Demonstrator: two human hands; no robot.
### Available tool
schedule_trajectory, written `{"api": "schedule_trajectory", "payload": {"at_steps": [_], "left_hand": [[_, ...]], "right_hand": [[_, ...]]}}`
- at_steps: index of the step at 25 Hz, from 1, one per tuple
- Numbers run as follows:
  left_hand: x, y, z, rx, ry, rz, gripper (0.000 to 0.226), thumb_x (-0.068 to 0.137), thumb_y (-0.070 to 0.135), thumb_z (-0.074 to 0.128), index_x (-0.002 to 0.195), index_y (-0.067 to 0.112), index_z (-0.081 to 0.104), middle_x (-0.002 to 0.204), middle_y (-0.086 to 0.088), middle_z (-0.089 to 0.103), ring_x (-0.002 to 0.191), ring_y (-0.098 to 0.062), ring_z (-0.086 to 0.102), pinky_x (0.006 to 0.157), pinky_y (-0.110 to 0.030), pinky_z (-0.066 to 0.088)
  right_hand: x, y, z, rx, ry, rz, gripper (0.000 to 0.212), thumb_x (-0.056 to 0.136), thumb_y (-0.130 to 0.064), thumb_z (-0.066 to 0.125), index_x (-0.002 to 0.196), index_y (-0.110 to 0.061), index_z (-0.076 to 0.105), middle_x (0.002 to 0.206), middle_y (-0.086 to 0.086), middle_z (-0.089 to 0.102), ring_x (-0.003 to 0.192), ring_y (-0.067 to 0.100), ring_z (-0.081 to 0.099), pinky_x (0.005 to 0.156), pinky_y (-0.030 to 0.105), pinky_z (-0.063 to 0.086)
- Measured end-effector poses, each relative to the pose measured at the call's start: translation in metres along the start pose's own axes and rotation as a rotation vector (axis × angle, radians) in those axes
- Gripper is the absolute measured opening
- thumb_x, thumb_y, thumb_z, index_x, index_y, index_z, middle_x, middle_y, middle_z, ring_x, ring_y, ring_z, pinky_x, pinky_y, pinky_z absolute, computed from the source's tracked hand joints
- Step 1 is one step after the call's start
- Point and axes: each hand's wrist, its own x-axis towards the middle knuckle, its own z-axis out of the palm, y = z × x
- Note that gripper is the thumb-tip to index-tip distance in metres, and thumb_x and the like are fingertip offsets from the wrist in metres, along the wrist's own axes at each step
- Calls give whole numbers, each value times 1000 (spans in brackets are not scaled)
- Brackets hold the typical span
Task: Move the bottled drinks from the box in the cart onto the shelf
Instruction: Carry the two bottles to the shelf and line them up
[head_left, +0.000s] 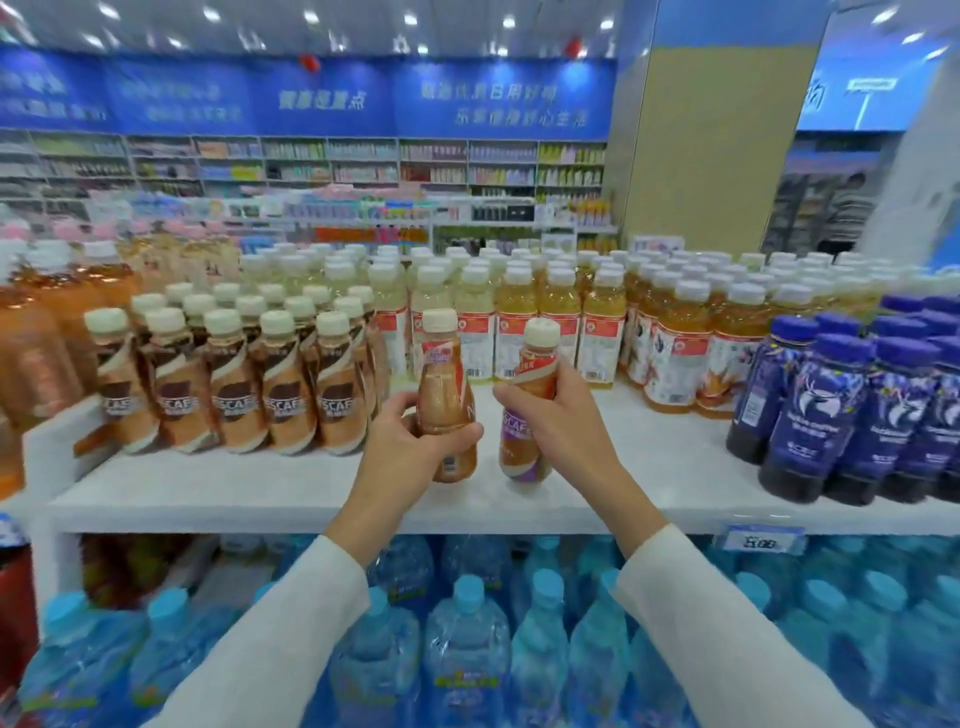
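While the left hand (415, 441) grips the upright bottle (442, 384) and the right hand (558, 410) the tilted bottle (522, 441), bare shelf (649, 467) lies directly beneath both.

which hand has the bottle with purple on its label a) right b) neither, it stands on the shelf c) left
a: the right hand grips the purple-labelled bottle, tilted above the shelf; the left hand holds a brown bottle.
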Motion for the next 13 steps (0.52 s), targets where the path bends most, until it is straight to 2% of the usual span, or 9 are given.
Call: {"api": "schedule_trajectory", "payload": {"at_steps": [5, 9, 11, 13], "left_hand": [[11, -19, -1, 40, -19, -10, 66, 68, 17, 92, 122, 22, 55, 110, 0, 73, 98, -15, 70, 77, -24, 53], [14, -29, -3, 89, -38, 16, 70, 67, 20, 92, 125, 23, 53, 114, 2, 71, 102, -13, 69, 83, -24, 55], [10, -31, -6, 117, -51, 38, 72, 66, 23, 93, 126, 23, 53, 114, 5, 70, 99, -7, 69, 76, -18, 55], [6, -32, -8, 140, -53, 61, 78, 62, 29, 95, 127, 26, 52, 115, 8, 67, 95, -3, 68, 69, -15, 55]], "right_hand": [[3, 18, 8, -27, -47, 26, 35, 89, -31, 74, 119, -33, 56, 111, -14, 66, 104, 3, 61, 90, 28, 49], [0, 25, 0, -48, -117, 29, 52, 82, -42, 80, 126, -34, 54, 112, -14, 68, 104, 2, 64, 93, 29, 54], [-9, 34, -10, -79, -163, 56, 63, 75, -41, 86, 127, -34, 51, 114, -15, 66, 104, -1, 64, 90, 24, 54], [-18, 47, -20, -102, -175, 59, 75, 71, -35, 91, 132, -33, 48, 121, -14, 63, 111, 0, 61, 94, 24, 52]]}}
